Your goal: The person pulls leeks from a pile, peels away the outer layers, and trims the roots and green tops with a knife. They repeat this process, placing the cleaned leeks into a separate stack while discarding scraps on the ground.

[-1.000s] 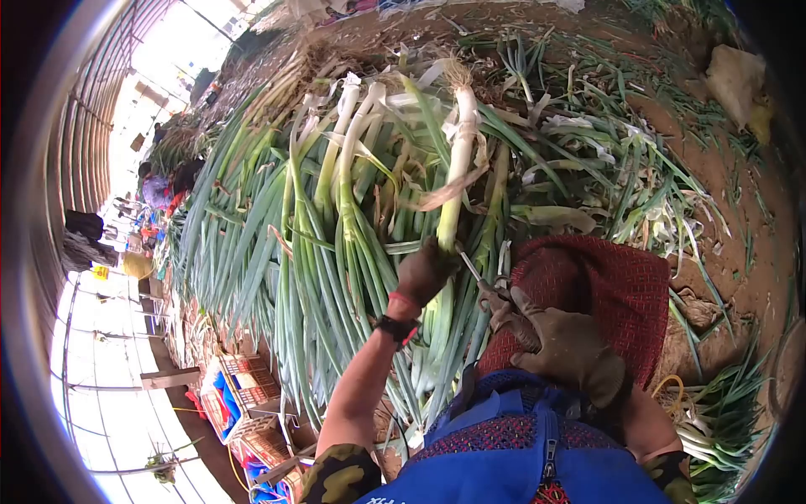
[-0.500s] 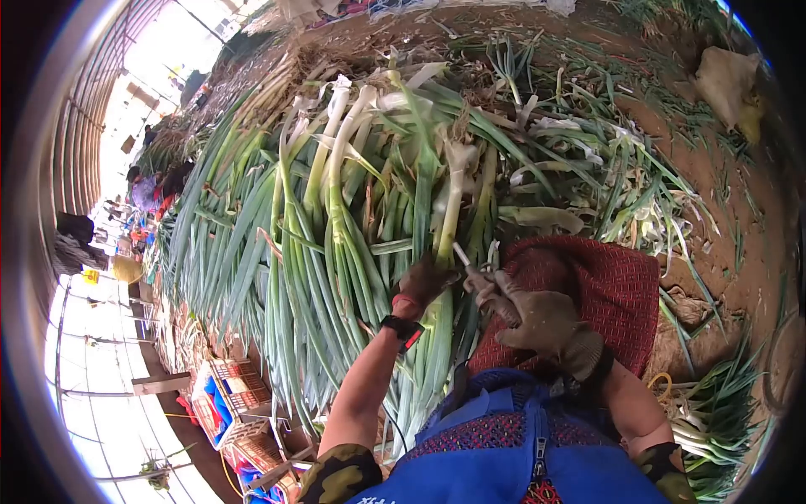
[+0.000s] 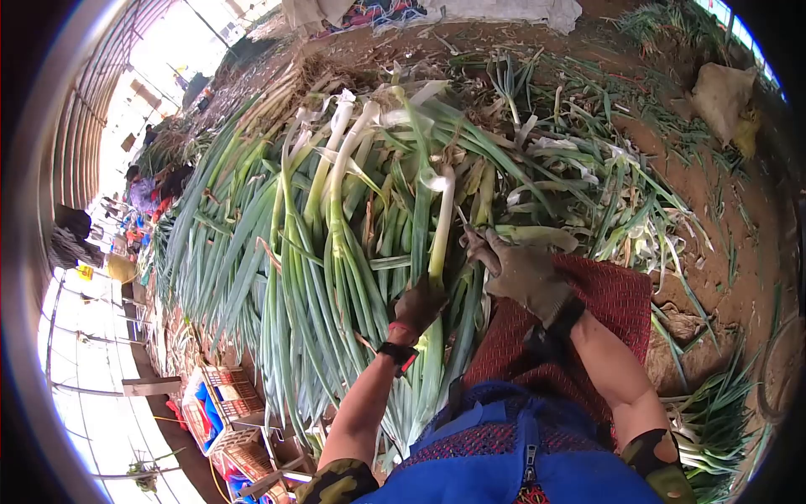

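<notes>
My left hand (image 3: 419, 304), in a dark glove with a watch at the wrist, is closed round a leek (image 3: 442, 227) whose white stem points up and away from me. Just right of that stem, my right hand (image 3: 525, 273), in a grey-brown glove, is closed on a small knife (image 3: 461, 215); its thin blade points up and left, close to the stem. Under and beyond my left hand lies a large pile of leeks (image 3: 294, 277), with white ends away from me. A dark red cloth (image 3: 600, 294) covers my lap.
Trimmed leaves (image 3: 625, 181) litter the ground at the right. A pale sack (image 3: 724, 97) lies at the upper right. Orange crates (image 3: 231, 395) stand at the lower left, and another person (image 3: 143, 189) is at the far left. More leeks (image 3: 714, 428) lie at the lower right.
My right hand has moved up and slightly right with the knife. My left hand has shifted a little lower. Loose roots and leaf at the leek's white end show less than before.
</notes>
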A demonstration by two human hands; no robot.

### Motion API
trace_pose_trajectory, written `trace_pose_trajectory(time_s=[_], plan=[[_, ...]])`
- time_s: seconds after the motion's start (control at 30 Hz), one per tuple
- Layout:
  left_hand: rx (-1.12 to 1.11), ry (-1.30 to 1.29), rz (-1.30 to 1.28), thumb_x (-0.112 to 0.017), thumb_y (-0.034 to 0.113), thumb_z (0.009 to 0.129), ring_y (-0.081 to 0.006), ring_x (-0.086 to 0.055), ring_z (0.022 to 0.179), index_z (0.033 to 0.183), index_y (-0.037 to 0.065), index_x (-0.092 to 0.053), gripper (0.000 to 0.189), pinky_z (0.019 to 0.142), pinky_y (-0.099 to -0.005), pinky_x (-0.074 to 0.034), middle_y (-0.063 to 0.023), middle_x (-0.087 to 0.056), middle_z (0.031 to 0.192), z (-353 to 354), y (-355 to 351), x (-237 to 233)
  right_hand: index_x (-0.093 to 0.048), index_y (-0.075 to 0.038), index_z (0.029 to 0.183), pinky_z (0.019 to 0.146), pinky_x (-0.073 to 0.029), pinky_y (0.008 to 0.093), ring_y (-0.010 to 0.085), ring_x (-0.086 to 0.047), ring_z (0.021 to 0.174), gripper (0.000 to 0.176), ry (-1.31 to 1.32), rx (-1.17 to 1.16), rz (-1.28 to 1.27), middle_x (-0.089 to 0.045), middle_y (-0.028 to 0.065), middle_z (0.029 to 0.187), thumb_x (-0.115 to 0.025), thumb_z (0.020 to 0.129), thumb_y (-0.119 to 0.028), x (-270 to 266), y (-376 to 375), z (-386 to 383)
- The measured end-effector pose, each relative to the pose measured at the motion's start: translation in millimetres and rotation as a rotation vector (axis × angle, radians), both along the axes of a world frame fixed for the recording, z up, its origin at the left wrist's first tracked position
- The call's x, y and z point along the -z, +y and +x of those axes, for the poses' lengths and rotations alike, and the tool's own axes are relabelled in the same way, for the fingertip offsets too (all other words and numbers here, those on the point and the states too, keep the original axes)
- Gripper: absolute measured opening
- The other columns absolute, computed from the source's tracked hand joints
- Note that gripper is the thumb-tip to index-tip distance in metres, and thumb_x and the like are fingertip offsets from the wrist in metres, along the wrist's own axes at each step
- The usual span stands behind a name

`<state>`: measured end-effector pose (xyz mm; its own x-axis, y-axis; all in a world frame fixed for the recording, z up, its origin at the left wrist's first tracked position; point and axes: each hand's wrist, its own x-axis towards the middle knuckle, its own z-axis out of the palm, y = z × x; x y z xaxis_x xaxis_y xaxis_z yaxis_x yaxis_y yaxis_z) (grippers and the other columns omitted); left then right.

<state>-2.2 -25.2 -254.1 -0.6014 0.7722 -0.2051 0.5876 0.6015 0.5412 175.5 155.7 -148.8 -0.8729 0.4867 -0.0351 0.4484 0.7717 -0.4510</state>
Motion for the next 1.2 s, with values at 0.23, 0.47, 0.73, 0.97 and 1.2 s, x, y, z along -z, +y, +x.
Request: trace_pose_trajectory(time_s=[0.23,0.47,0.73,0.97,1.2], plan=[[-0.021,-0.046,0.028,-0.069,0.043,0.083,-0.0423,-0.069,0.087,0.123,0.012,-0.056,0.053,0.072,-0.0513,-0.054,-0.0213,-0.07,0.097,-10.0,-0.5,18.4,-0.034,-0.013,0.154,0.071,-0.055,0.0444,0.0366,-0.071,0.081,0.098,-0.147,0.043,0.042,-0.072,0.0211,0.094,-0.075,0.069,-0.035,-5.6,27.3,-41.9],[-0.047,-0.12,0.109,-0.076,0.04,0.079,-0.0392,-0.07,0.09,0.12,0.01,-0.058,0.055,0.075,-0.0484,-0.054,-0.0207,-0.071,0.098,-16.0,-3.5,21.9,-0.033,-0.016,0.155,0.074,-0.055,0.0458,0.0387,-0.07,0.084,0.098,-0.07,0.099,-0.055,-0.071,0.0226,0.096,-0.075,0.068,-0.036,21.0,41.7,-55.8],[-0.049,-0.091,0.023,-0.076,0.042,0.079,-0.0371,-0.072,0.078,0.119,0.007,-0.059,0.056,0.069,-0.0457,-0.056,-0.0177,-0.072,0.083,-15.2,2.0,-19.1,-0.03,-0.007,0.155,0.081,-0.053,0.0455,0.0389,-0.069,0.091,0.101,0.15,-0.037,-0.274,-0.069,0.025,0.098,-0.075,0.07,-0.038,-9.2,24.2,-3.4],[-0.032,0.12,0.076,-0.071,0.042,0.083,-0.0439,-0.069,0.075,0.116,0.006,-0.06,0.051,0.064,-0.0523,-0.054,-0.0218,-0.069,0.077,-55.9,-21.7,-122.3,-0.039,-0.001,0.149,0.087,-0.052,0.0445,0.0402,-0.066,0.1,0.098,0.037,0.086,-0.174,-0.068,0.0275,0.108,-0.08,0.068,-0.038,-19.5,32.8,60.1],[-0.012,0.454,-0.09,-0.078,0.041,0.076,-0.0398,-0.069,0.079,0.117,0.004,-0.058,0.058,0.07,-0.0493,-0.056,-0.0197,-0.07,0.085,-178.0,-39.8,-161.9,-0.033,-0.006,0.153,0.08,-0.053,0.0485,0.0412,-0.069,0.091,0.105,-0.202,0.083,-0.176,-0.07,0.0242,0.103,-0.079,0.067,-0.046,-7.9,25.0,61.0]])
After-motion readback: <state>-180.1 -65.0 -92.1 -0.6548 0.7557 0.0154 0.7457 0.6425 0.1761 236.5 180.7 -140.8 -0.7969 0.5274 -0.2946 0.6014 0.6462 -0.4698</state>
